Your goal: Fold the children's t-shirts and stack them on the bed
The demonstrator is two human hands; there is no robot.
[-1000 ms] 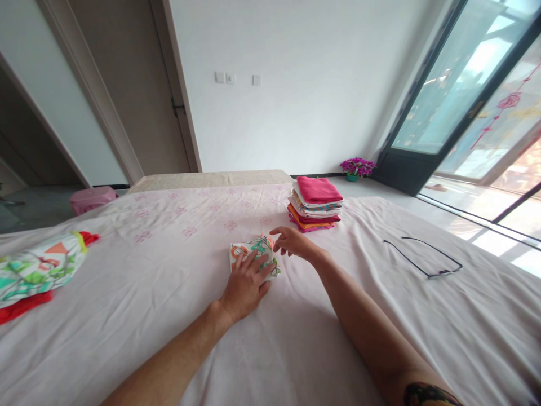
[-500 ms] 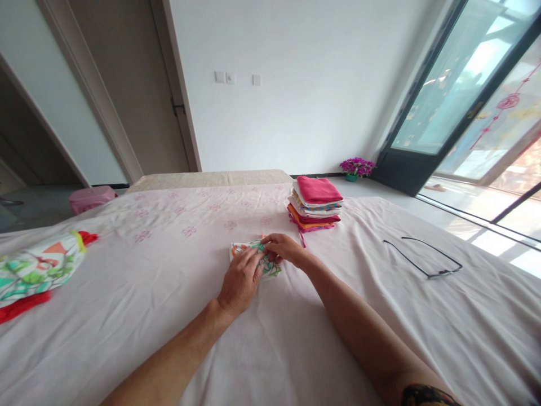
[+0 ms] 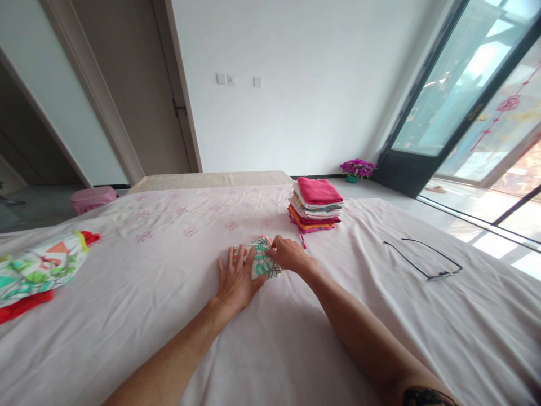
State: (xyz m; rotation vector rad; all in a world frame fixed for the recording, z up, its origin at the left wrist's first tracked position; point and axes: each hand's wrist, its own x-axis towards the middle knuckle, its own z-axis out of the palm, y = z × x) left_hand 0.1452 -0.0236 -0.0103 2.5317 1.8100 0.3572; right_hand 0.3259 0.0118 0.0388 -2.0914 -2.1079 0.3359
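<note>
Item: one patterned cloth (image 3: 262,260). My left hand (image 3: 235,282): fingers spread, best pressing evenly. My right hand (image 3: 291,254): curled at right edge; pinching, can't tell.

I note a wide lane over the sheet (image 3: 156,282) at centre left, between the patterned garment (image 3: 46,265) at the left edge and the left hand (image 3: 235,282). Lower centre, a wedge between left forearm (image 3: 177,344) and right forearm (image 3: 359,316) is open up to the folded cloth (image 3: 262,262), whose right side the right hand (image 3: 289,254) blocks. Right of centre, the cloth stack (image 3: 316,206) stands as a raised obstacle; passable sheet separates it from the eyeglasses (image 3: 444,274) at right.
</note>
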